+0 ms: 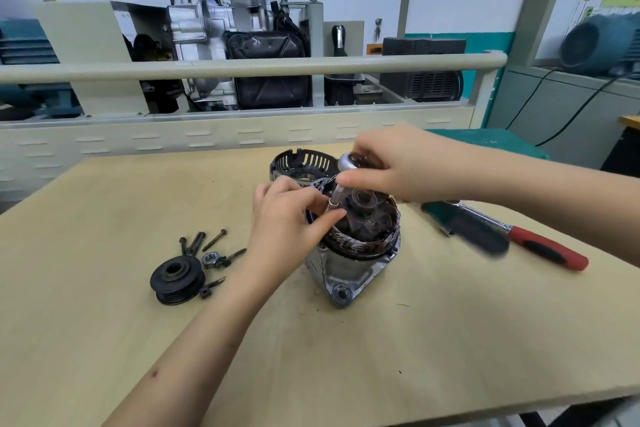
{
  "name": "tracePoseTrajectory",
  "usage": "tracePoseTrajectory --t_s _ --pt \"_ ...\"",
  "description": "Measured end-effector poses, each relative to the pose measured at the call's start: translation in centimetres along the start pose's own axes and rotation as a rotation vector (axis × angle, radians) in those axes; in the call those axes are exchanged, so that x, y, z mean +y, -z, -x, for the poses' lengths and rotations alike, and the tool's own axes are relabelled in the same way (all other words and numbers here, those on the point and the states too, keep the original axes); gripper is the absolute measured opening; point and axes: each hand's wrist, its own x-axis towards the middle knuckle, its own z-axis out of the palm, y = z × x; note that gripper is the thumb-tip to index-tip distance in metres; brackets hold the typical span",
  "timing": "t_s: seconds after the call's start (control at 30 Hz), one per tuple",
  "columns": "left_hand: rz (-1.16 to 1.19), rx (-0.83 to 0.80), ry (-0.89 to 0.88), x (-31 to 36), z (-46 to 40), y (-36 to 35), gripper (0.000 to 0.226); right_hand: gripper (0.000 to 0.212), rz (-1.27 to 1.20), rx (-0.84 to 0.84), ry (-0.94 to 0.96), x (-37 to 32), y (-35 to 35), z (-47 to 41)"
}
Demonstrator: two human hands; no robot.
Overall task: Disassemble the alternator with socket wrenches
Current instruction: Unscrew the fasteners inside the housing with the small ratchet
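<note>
Alternator [353,246] sits mid-bench [104,322], stator up, removed pulley [176,279] at its 9 o'clock. Risk: socket cams off the fastener if the ratchet [349,163] tilts. My right hand [391,166] grips the ratchet head from 1 o'clock; left hand [287,215] pinches the socket extension [335,197] from 9.

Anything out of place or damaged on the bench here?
Nothing stands out. The removed pulley, bolts and nut lie grouped left of the alternator; a spare red-handled ratchet rests to its right.
</note>
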Motion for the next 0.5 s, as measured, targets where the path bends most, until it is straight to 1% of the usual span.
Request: tracePoseTrajectory --t_s 0.07,0.1,0.17,0.23,0.27,0.33,0.37,0.4,0.43,0.5 --pt "-0.040 0.014 -0.005 0.2 0.0 -0.1 0.021 0.045 -0.038 0.034 -0.004 0.1 -0.2 0.1" --pt "-0.018 -0.010 -0.010 0.1 0.0 0.1 0.019 0.039 -0.058 0.028 0.031 0.1 -0.1 0.3" --pt "0.112 -0.136 0.005 -0.3 -0.1 0.5 0.018 0.027 -0.058 -0.035 0.113 0.2 0.2 0.6" --pt "0.231 -0.228 0.043 -0.5 -0.2 0.8 0.010 0.024 -0.009 -0.075 0.147 0.1 0.4 0.6" --pt "0.202 -0.216 0.053 -0.4 -0.3 0.7 0.009 0.025 0.036 -0.067 0.142 0.0 0.4 0.6" --pt "0.059 -0.145 0.049 -0.1 -0.4 0.4 0.022 0.040 0.092 -0.031 0.088 -0.3 0.3 0.4" --pt "0.009 -0.120 0.040 0.0 -0.5 0.3 0.027 0.047 0.069 -0.019 0.049 -0.4 0.3 0.5" --pt "-0.006 -0.113 0.037 0.1 -0.5 0.3 0.028 0.049 0.046 -0.012 0.035 -0.5 0.2 0.5" --pt "0.019 -0.128 0.041 0.0 -0.6 0.4 0.024 0.044 0.041 -0.005 0.058 -0.3 0.1 0.6" --pt "0.171 -0.219 0.096 -0.4 -0.6 0.9 0.012 0.026 0.039 -0.035 0.109 0.0 0.2 0.6"
